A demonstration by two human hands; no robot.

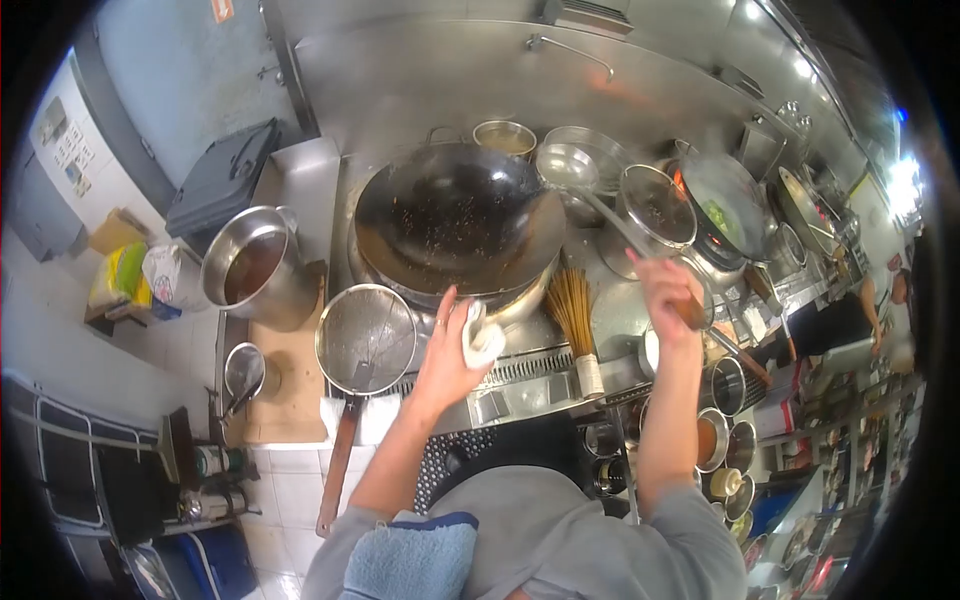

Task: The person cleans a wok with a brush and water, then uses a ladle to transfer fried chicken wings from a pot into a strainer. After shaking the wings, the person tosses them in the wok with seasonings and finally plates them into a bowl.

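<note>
A big dark wok (440, 215) sits on the burner in front of me, with small bits scattered over its inside. My left hand (448, 355) is at its near rim, with a folded white cloth (484, 338) in its grip. Off to the right, my right hand (668, 295) is wrapped round the wooden handle of a ladle (567, 167). The ladle's metal bowl hangs beyond the wok's right edge, over a round pan (600, 150). Between my hands lies a bamboo brush (572, 310). Left of my left hand rests a wire strainer (366, 335) with a wooden handle.
A tall steel pot (255, 262) of dark liquid and a smaller metal pot (245, 370) stand at left. Further right are a mesh strainer (658, 205) and a steaming wok (715, 200) with greens over flame. Another person (840, 320) stands at the far right.
</note>
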